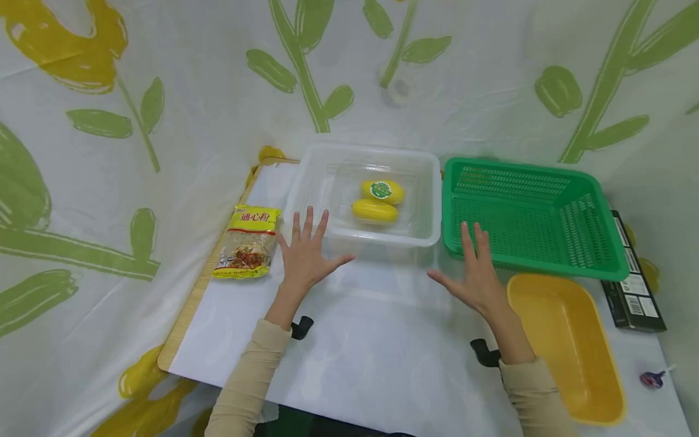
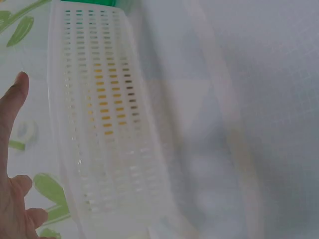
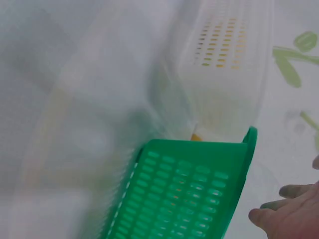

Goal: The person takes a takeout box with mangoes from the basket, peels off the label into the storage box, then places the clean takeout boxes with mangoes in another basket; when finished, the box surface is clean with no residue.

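My left hand is held with fingers spread at the front left corner of the white basket, holding nothing. Inside that basket lie two yellow oval fruits, one fruit bearing a green-and-white sticker and the other fruit in front of it. A yellow-topped pasta bag lies just left of my left hand. My right hand, also empty with fingers extended, is at the front left of the green basket. Both wrist views show the baskets' slotted sides past the fingers.
A yellow tub stands right of my right forearm, in front of the green basket. Beyond it are a black box with white labels and a small wrapped lollipop. A flower-patterned curtain hangs behind the white table.
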Demonstrator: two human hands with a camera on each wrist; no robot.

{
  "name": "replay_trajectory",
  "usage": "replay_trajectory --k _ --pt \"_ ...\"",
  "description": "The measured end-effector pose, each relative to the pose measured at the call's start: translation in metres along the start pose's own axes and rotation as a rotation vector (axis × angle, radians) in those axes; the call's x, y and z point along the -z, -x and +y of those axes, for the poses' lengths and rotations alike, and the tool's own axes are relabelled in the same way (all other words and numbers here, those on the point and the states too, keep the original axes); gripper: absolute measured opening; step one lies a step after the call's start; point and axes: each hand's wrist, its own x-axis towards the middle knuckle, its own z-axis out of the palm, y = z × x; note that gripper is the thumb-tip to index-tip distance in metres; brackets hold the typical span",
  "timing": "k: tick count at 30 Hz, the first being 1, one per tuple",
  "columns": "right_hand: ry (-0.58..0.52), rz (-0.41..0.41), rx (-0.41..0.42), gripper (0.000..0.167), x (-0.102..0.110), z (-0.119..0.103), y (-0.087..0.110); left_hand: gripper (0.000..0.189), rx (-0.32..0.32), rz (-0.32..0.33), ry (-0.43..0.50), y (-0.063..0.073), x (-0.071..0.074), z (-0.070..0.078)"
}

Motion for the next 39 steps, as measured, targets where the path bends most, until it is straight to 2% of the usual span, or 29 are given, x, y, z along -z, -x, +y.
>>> replay_trajectory --k 10,17,21,25,30,39 --pt "-0.08 0.009 0.004 0.111 -0.001 -0.014 -0.031 0.111 0.066 0.0 0.004 -0.02 0.007 -0.022" --pt "-0.123 0.052 0.033 0.101 -0.011 -0.019 -0.06 0.118 0.093 -0.012 0.095 -0.033 0.008 -0.035" --pt "-0.139 0.022 0.041 0.097 -0.017 -0.025 -0.072 0.126 0.114 -0.049 0.14 -0.039 0.005 -0.042" --pt "-0.167 -0.017 0.012 0.096 -0.024 -0.03 -0.084 0.132 0.14 -0.083 0.195 -0.042 0.003 -0.05" --pt "-0.218 -0.035 -0.04 0.097 -0.034 -0.031 -0.098 0.135 0.161 -0.111 0.214 -0.045 0.003 -0.054" --pt "-0.186 -0.068 -0.101 0.092 -0.04 -0.041 -0.125 0.137 0.181 -0.134 0.227 -0.051 0.006 -0.055"
